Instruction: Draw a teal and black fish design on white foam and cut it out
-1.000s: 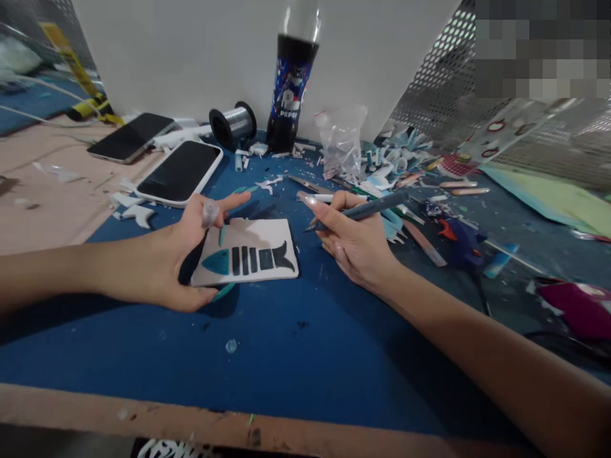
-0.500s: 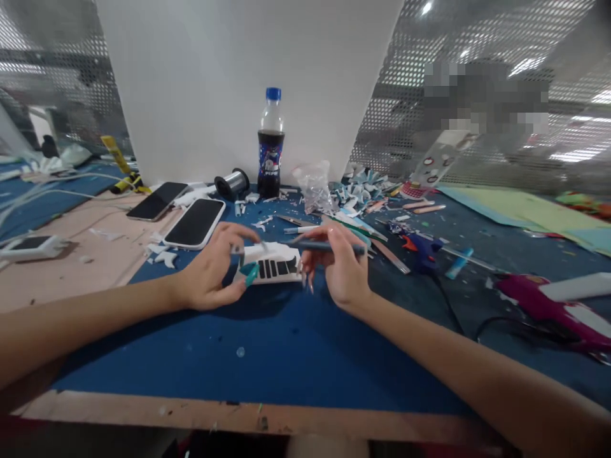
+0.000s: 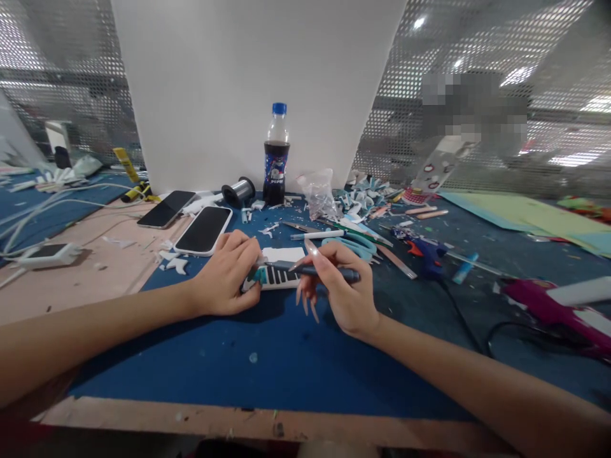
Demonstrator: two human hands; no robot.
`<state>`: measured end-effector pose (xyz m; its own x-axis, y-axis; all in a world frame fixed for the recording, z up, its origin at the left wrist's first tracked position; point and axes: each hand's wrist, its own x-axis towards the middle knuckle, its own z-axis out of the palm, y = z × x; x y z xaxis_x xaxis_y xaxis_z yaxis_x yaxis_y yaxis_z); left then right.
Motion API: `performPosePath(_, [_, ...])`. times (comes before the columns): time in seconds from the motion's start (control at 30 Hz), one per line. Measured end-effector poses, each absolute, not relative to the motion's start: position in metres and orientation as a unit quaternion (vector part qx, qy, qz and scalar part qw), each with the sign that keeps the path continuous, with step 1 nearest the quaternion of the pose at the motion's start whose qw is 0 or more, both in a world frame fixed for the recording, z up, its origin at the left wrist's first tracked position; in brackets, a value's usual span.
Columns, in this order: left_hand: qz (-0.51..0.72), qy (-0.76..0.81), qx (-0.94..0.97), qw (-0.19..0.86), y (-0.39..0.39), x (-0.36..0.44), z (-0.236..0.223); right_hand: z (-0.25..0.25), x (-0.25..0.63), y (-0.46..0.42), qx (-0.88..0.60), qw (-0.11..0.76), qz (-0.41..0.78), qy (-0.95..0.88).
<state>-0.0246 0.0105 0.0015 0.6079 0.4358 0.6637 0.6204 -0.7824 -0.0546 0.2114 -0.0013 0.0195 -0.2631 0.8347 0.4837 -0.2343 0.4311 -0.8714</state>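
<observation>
In the head view, the white panel (image 3: 287,254) lay between the hands, its long axis running from the left hand (image 3: 231,273) toward the right hand (image 3: 346,286). The left, nearer, was curled around its adjacent end; the right pinched a dark pen (image 3: 308,270) above it.

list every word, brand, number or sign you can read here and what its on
"PEPSI": on the label of the drink bottle.
Smaller print above that word: too small to read.
Dark pen in the right hand: no lettering can be made out.
Magenta glue gun: no lettering can be made out.
</observation>
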Motion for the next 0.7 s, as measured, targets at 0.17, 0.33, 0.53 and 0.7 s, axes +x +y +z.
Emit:
performPosePath(0.17, [-0.335,-0.221,-0.904,0.145,0.007,-0.022,0.003,0.02,0.213,-0.001,-0.175,0.517,0.478,-0.688])
performPosePath(0.33, [-0.351,-0.147,-0.918,0.115,0.0,-0.028,0.004,0.014,0.216,0.005,-0.024,0.478,0.427,-0.767])
performPosePath(0.53, [-0.353,-0.134,-0.919,0.118,-0.019,-0.029,-0.001,0.007,0.213,0.014,0.132,0.421,0.285,-0.851])
performPosePath(0.7, [-0.322,-0.127,-0.925,0.159,-0.041,-0.02,0.011,-0.011,0.209,0.011,0.232,0.343,0.16,-0.896])
